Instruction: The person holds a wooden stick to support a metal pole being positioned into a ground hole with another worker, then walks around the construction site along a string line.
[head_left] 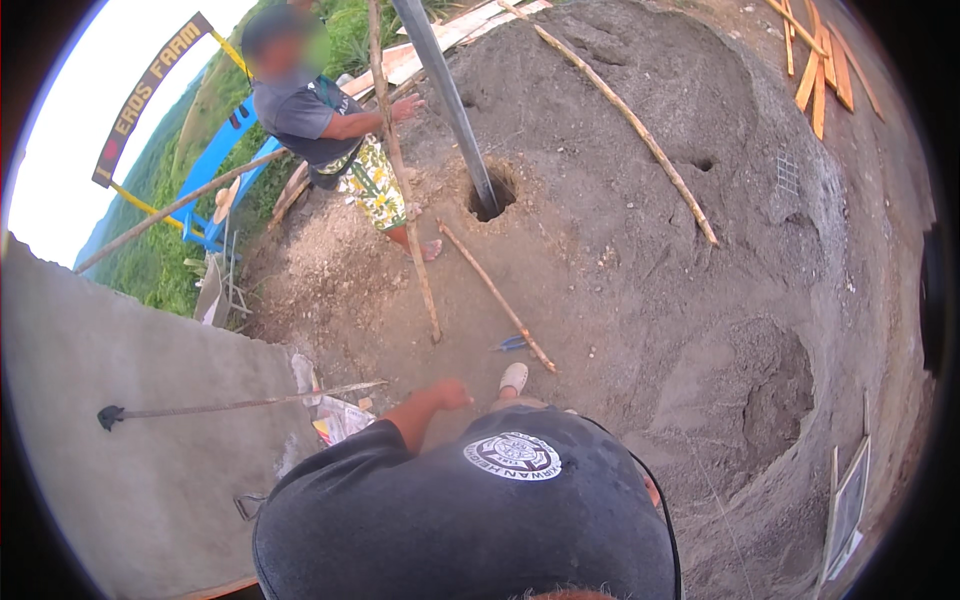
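My left hand hangs near my left thigh, above bare ground. It is seen from the back, and its fingers are too unclear to read. Only a sliver of skin shows at my right side; my right hand is hidden. Ahead of my shoe lies a blue-handled tool, perhaps pliers, beside a wooden stick. Farther off, a grey metal post stands tilted in a dug hole. Left of it another person stands by an upright wooden pole, one hand reaching toward the post.
A grey wall rises at the left, with a dark-headed, long-handled tool across it. Torn bags lie at its foot. Sandy piles and a long pole lie to the right, planks beyond. A framed screen stands at lower right.
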